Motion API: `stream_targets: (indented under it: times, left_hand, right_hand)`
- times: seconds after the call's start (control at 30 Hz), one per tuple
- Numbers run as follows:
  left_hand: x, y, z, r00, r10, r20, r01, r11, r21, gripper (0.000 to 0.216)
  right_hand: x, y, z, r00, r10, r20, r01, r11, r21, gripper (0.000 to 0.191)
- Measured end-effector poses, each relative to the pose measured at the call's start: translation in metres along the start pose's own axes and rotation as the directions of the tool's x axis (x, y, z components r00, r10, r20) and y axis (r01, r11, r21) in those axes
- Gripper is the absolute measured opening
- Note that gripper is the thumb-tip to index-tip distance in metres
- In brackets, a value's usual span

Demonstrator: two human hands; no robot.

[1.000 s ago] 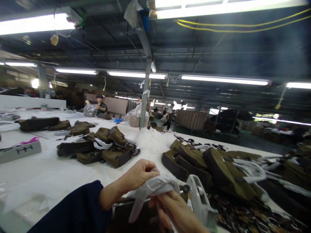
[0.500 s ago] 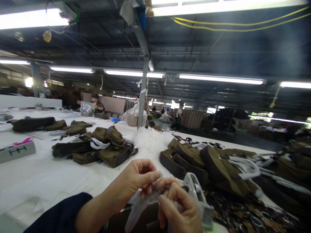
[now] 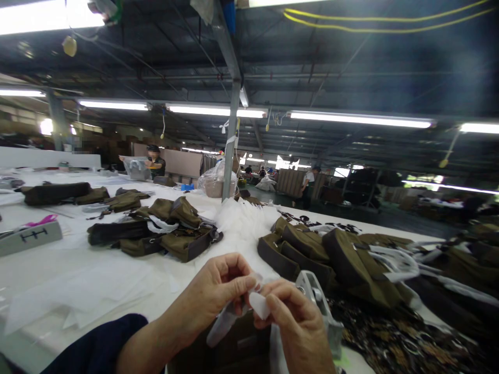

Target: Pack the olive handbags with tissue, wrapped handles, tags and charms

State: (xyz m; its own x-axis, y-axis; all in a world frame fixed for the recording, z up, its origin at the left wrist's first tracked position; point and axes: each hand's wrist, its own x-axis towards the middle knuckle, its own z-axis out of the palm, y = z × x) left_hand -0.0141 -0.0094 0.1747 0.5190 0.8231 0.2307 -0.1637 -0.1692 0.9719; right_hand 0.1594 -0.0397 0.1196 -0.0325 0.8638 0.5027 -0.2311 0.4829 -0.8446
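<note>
My left hand (image 3: 224, 283) pinches a thin white wrapping sheet (image 3: 259, 305) between thumb and fingers. Close beside it, my right hand (image 3: 292, 314) grips the same sheet, a rounded flap of it standing out at the thumb. A strip wrapped in translucent white (image 3: 221, 326) runs down from under my left fingers; whether it is a bag handle I cannot tell. Below both hands lies a dark olive-brown bag (image 3: 230, 345), partly hidden by them. Just behind my right hand stands a grey tape dispenser-like holder (image 3: 317, 298).
Olive bags with dark trim lie in piles at left (image 3: 183, 228) and right (image 3: 351, 259). Dark tags and rings (image 3: 405, 337) cover the near right. White sheets (image 3: 86, 285) lie at left, with more stacked around a post (image 3: 233, 140). A co-worker (image 3: 154, 161) handles a clear plastic bag.
A white flap now shows at my right thumb, and the right hand has turned slightly. My view has tilted down a little. A person in the background has moved right.
</note>
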Motion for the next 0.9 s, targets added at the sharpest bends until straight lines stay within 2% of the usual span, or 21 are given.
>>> stream_targets:
  times: [0.1,0.23,0.4,0.5,0.63,0.8,0.9]
  left_hand:
    - [-0.001,-0.001,0.001,1.0,0.008,-0.008,-0.008,1.0,0.006,0.027]
    - [-0.001,-0.004,0.001,0.999,0.021,-0.029,-0.021,1.0,0.019,0.026]
    - [-0.002,-0.007,0.004,0.998,0.058,-0.005,-0.058,0.998,0.018,0.025]
    - [-0.003,-0.007,0.008,0.997,0.074,-0.021,-0.073,0.997,0.008,0.025]
    - [-0.003,-0.007,0.012,0.995,0.093,-0.042,-0.092,0.995,0.024,0.025]
    - [-0.003,-0.007,0.016,0.988,0.123,-0.089,-0.109,0.983,0.148,0.027]
    - [-0.002,-0.013,0.018,0.976,0.167,-0.14,-0.133,0.965,0.227,0.032]
  right_hand:
    - [-0.002,0.001,0.002,0.995,-0.033,-0.095,0.025,0.997,-0.078,0.021]
    - [-0.005,0.004,0.008,0.962,-0.088,-0.259,0.073,0.995,-0.064,0.022]
    - [-0.007,0.003,0.011,0.961,-0.174,-0.215,0.155,0.983,-0.103,0.019]
    - [-0.009,0.0,0.016,0.948,-0.148,-0.281,0.128,0.988,-0.089,0.022]
    - [-0.011,-0.002,0.023,0.927,-0.183,-0.328,0.153,0.981,-0.117,0.025]
    - [-0.011,0.003,0.026,0.904,-0.229,-0.361,0.185,0.971,-0.152,0.026]
    - [-0.008,0.013,0.026,0.881,-0.302,-0.363,0.25,0.951,-0.184,0.027]
